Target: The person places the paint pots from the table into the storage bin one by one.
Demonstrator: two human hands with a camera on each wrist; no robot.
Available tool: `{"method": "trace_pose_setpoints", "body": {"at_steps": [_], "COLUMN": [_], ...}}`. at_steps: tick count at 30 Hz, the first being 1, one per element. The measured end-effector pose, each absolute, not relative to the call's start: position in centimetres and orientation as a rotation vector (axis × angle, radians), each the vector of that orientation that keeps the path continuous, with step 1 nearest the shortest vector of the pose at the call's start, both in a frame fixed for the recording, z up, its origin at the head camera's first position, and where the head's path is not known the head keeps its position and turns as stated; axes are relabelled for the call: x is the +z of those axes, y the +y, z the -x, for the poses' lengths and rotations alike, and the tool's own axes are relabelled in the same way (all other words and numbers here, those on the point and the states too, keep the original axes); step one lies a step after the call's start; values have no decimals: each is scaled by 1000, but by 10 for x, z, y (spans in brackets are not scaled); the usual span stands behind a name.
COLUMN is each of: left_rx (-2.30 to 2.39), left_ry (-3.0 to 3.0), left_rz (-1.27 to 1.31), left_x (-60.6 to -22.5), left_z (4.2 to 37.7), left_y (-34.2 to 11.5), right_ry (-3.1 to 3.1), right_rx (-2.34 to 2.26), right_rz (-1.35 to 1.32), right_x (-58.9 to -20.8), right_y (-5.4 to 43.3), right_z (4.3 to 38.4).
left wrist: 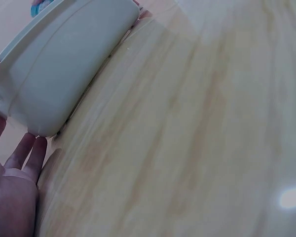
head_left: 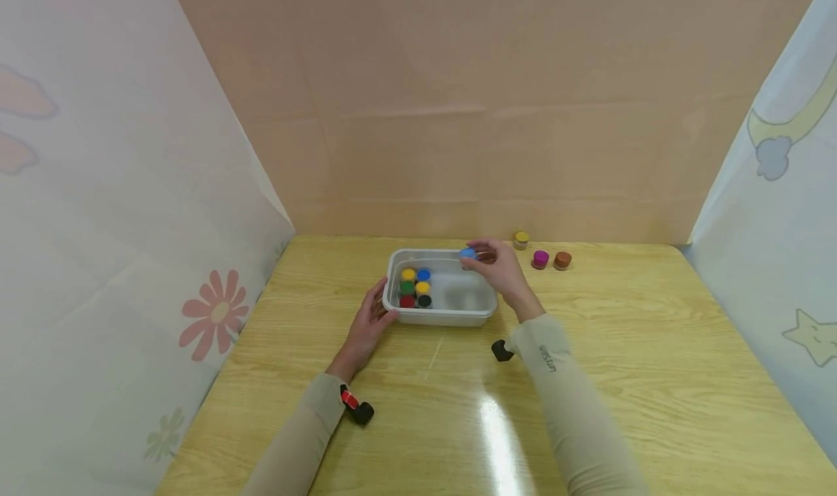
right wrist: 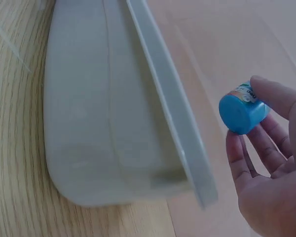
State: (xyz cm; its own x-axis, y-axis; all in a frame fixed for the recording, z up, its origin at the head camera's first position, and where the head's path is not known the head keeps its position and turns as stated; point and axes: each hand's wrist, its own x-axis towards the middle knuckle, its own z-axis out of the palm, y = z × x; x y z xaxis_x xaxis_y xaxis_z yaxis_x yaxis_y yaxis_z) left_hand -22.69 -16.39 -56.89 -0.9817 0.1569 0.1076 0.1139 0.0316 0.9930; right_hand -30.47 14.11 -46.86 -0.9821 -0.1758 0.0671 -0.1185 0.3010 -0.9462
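Observation:
A light-grey plastic tub (head_left: 445, 316) stands on the table with several small paint pots in its left part: two yellow-lidded, one blue (head_left: 423, 274), one green (head_left: 407, 287), one red (head_left: 407, 302) and one black (head_left: 424, 301). Over the tub's far right rim, my right hand (head_left: 500, 267) pinches a blue paint pot (right wrist: 239, 111) between thumb and fingertips; part of a printed label shows on its side. At the tub's near left corner, my left hand (head_left: 369, 329) touches the wall with fairly straight fingers (left wrist: 35, 155), the thumb near the rim.
Right of the tub, toward the back of the wooden table (head_left: 418, 423), stand a yellow pot (head_left: 521, 240), a magenta pot (head_left: 540, 259) and a brown pot (head_left: 562, 261). A tan backdrop (head_left: 418, 118) rises behind, with patterned white sheets (head_left: 118, 213) on both sides.

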Motion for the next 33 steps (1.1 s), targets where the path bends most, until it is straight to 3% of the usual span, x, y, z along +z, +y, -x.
{"method": "trace_pose_setpoints", "body": {"at_steps": [33], "left_rx": [2156], "left_ry": [2234], "left_rz": [-289], "left_x": [-570], "left_z": [227], "left_y": [-163], "right_ry": [2535], "right_rx": [-1668], "right_rz": [280], "right_x": [-492], "right_y": [94], "right_z": [319]}}
